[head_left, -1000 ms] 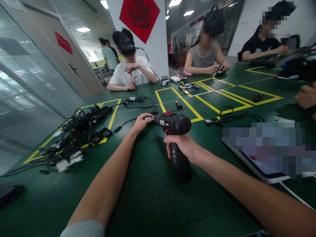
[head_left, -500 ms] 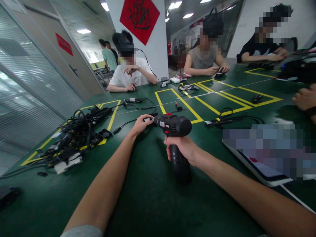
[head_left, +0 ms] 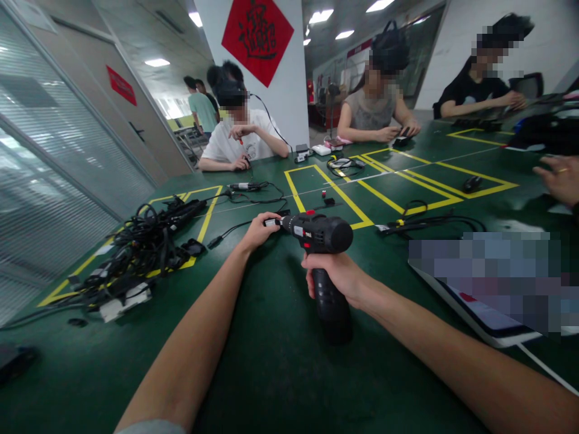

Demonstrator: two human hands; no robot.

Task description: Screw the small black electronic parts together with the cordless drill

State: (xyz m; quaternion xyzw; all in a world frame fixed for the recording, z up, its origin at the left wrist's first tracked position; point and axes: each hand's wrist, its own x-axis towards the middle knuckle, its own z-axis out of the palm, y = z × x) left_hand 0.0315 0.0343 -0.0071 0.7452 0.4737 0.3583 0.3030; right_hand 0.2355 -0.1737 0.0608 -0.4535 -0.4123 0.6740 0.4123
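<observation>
My right hand is wrapped round the grip of a black cordless drill that stands on the green table, its nose pointing left. At the nose, my left hand pinches a small silver bit or part against the chuck. A thin black cable runs left from beside that hand.
A tangled heap of black cables and adapters lies at the left. More cables and a tablet lie at the right. Yellow tape lines mark the table. Three people sit across it; another person's hand shows at the right edge.
Both hands and the drill hold nearly the same pose. The view has shifted slightly. The other person's hand at the right edge has lifted and opened a little.
</observation>
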